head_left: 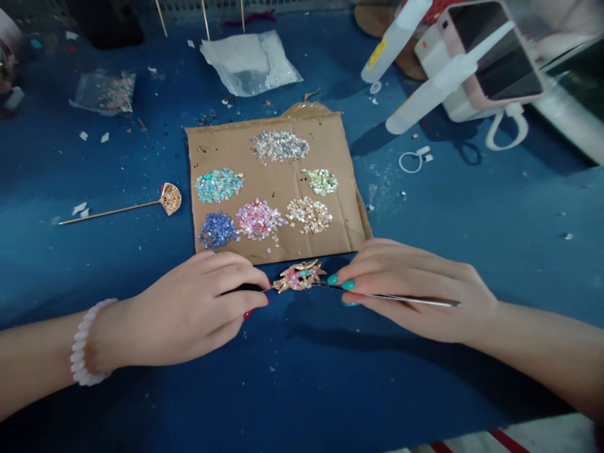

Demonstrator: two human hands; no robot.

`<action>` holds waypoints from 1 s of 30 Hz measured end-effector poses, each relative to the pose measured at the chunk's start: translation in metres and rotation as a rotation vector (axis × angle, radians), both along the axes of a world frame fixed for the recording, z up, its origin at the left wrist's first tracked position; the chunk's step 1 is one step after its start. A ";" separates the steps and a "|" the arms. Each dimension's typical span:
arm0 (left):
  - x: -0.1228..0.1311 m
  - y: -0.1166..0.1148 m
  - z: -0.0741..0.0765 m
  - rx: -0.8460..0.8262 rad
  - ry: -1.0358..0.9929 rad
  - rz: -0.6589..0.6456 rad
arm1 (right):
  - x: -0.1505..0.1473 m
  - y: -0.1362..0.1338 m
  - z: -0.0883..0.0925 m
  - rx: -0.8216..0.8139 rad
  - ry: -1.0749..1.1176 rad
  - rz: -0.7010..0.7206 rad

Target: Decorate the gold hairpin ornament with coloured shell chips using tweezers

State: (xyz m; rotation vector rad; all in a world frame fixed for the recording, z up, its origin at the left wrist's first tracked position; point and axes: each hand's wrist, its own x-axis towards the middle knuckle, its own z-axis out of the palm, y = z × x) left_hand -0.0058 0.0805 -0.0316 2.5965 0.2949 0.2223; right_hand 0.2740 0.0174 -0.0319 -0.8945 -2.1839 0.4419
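Note:
My left hand is closed on the end of a gold hair stick, its ornament decorated with pink, teal and cream pieces. Most of the stick's shaft is hidden by my fingers. In my right hand is a pair of metal tweezers, pinched between thumb and fingers, the tips at the ornament's right side. Whether the tips grip a chip cannot be made out. Just beyond both hands lies a piece of cardboard bearing piles of shell chips: blue, pink, cream, turquoise, pale green and silvery.
Left of the cardboard lies another gold stick with a fan-shaped head. Plastic bags of chips rest behind. Two white nozzle bottles and a pink-framed device stand at the back right. Scraps dot the blue table.

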 end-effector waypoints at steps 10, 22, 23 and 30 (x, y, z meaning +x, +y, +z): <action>0.004 -0.001 0.002 0.040 -0.017 -0.002 | 0.004 -0.001 -0.009 -0.092 0.188 -0.114; 0.007 -0.007 -0.001 0.257 -0.124 0.060 | 0.002 0.011 -0.016 -0.239 0.375 -0.336; 0.007 -0.008 -0.001 0.271 -0.129 0.074 | 0.001 0.012 -0.016 -0.244 0.391 -0.338; 0.005 -0.014 -0.004 0.347 -0.115 0.164 | 0.004 0.013 -0.025 -0.276 0.438 -0.323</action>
